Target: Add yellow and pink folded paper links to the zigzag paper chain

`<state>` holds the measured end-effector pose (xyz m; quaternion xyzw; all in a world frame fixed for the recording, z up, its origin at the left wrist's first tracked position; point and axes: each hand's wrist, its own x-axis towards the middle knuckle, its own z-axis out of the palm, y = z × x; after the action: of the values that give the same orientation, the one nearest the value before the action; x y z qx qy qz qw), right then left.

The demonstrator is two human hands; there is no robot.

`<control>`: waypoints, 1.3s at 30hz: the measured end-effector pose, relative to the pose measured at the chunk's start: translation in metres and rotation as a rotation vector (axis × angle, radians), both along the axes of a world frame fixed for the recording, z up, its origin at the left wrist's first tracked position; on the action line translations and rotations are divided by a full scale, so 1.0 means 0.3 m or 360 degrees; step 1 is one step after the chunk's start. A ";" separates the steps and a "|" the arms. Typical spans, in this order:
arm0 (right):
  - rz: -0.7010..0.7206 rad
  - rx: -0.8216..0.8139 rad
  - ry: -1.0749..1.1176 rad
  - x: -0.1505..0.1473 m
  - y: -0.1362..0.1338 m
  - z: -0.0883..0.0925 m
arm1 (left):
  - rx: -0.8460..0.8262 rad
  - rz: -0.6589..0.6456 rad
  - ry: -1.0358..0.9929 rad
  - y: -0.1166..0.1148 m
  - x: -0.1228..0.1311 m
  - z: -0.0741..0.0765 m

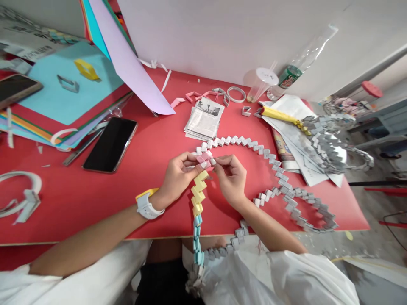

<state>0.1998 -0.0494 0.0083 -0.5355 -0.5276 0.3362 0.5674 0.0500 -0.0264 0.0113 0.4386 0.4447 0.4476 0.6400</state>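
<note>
A folded-paper zigzag chain (199,197) runs from the middle of the red table down over its front edge, with pink, yellow, blue and grey stretches. My left hand (181,173) pinches its pink part (204,157) between thumb and fingers. From the other side, my right hand (231,176) has thumb and finger pressed together at the same pink links. A grey newsprint chain (269,154) curves behind my hands and loops to the right. Whether it joins the pink links is hidden by my fingers.
Newspaper slips (204,118) lie stacked behind my hands. A black phone (110,144) and coloured paper sheets (73,84) are on the left. At the back right stand a plastic cup (262,82) and a bottle (286,80). A folded-paper piece (330,140) sits at the right.
</note>
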 end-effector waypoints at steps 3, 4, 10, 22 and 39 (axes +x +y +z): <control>-0.0042 0.0215 -0.0163 0.001 -0.012 -0.012 | 0.0086 -0.0064 0.0001 -0.003 -0.001 0.013; -0.0039 0.0265 -0.0204 0.005 -0.011 -0.014 | 0.0123 -0.0094 0.0007 -0.002 -0.004 0.017; 0.0125 0.0352 -0.0267 0.027 0.011 -0.017 | 0.0882 -0.0068 0.0373 0.018 -0.034 0.004; 0.0280 0.0416 -0.0479 0.050 0.023 -0.004 | 0.1484 -0.0380 0.0795 0.050 -0.070 -0.027; -0.0147 0.0510 -0.0023 -0.027 -0.049 -0.003 | 0.0393 -0.0053 0.0007 -0.037 0.022 0.022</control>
<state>0.1918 -0.0640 0.0075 -0.4640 -0.5534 0.2174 0.6566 0.0565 -0.0374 0.0178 0.5224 0.3803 0.4873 0.5874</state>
